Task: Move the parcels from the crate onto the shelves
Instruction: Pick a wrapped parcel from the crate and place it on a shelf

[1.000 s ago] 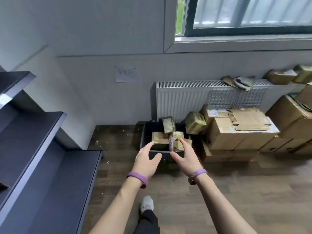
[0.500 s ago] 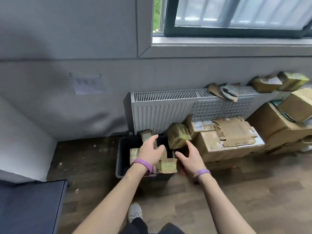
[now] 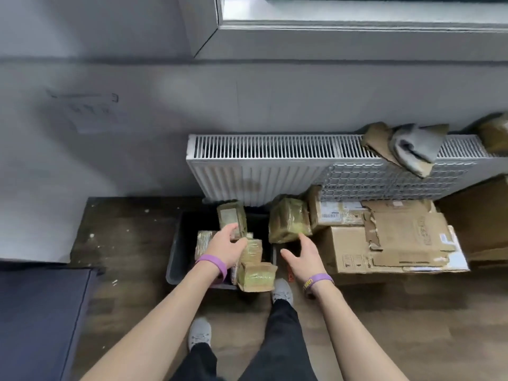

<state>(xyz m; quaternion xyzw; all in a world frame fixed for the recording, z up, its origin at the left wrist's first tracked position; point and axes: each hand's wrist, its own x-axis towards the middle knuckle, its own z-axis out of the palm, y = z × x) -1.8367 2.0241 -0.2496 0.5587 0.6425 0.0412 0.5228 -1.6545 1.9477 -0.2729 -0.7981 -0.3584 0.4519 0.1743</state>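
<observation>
Over the crate (image 3: pixel 176 251), the left hand (image 3: pixel 228 248) hovers by parcels (image 3: pixel 257 276).

The left hand (image 3: pixel 224 250) hides part of the parcels (image 3: pixel 257 276) in the crate (image 3: pixel 176 254), the paper (image 3: pixel 90 114) on the wall (image 3: pixel 170 127) is too blurry to read, and the dark shelf (image 3: pixel 38 320) and a big box (image 3: pixel 481 215) run off the edges.
</observation>
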